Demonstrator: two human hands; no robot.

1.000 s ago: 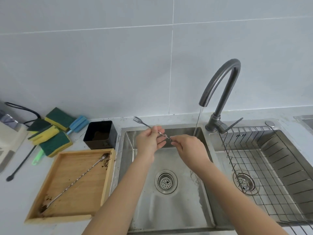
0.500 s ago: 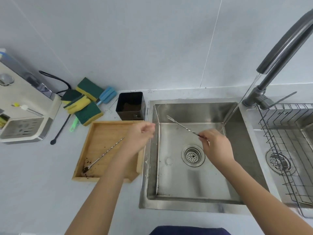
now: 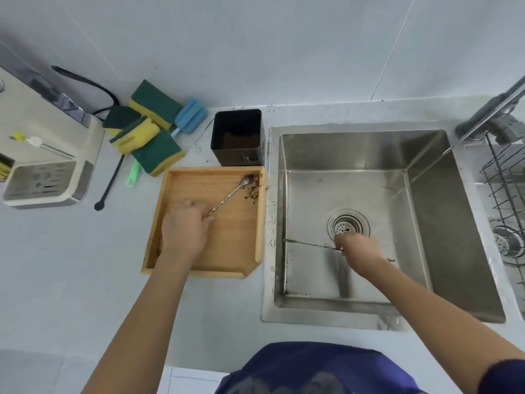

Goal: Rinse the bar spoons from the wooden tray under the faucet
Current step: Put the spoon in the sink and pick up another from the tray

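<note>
The wooden tray (image 3: 235, 248) lies on the counter left of the sink (image 3: 431, 223). A dirty bar spoon (image 3: 230, 194) rests diagonally in it, bowl at the far right corner among brown grounds. My left hand (image 3: 184, 228) covers the spoon's near end with fingers curled around the handle. My right hand (image 3: 358, 248) is low in the sink basin beside the drain (image 3: 348, 226), pinching a second bar spoon (image 3: 309, 244) that points left, level with the sink floor. The faucet (image 3: 494, 115) is at the right edge, and a thin water stream (image 3: 420, 172) runs from it.
A black square container (image 3: 237, 137) stands behind the tray. Green and yellow sponges (image 3: 150, 132) and a blue brush (image 3: 190, 115) lie at the back left. A beige caddy (image 3: 42, 166) sits far left. A wire rack (image 3: 505, 194) fills the right basin.
My left hand moved from the tray's edge onto the spoon in the tray. My right hand lowered its spoon away from the stream toward the sink floor. The view tilted down and left.
</note>
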